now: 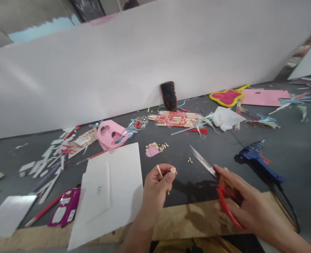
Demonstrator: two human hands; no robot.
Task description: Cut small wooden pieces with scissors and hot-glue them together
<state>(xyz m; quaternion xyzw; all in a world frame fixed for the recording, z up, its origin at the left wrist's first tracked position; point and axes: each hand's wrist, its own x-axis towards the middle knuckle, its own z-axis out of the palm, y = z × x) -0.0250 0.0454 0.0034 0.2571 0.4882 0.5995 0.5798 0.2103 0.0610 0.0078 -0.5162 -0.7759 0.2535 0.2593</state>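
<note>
My left hand [159, 181] is closed near the table's front edge. A thin wooden stick [159, 171] passes between its fingers, and a small cluster of pale cut pieces [173, 170] shows at the thumb and fingertips. My right hand [243, 198] grips red-handled scissors [203, 160], with the blades pointing up and left, seemingly together. Just left of the blade tips lie a few loose cut bits [189, 160]. Beyond my left hand, a small pink piece [152, 151] lies on the table with more pale bits piled along its far edge.
A blue glue gun [259, 160] with a cord lies at right. Bundled sticks [176, 118] lie below a phone [169, 96] leaning on the white partition [134, 63]. White board sheets [115, 189], a purple packet [65, 207] and a pink cut-out [110, 133] are on the left.
</note>
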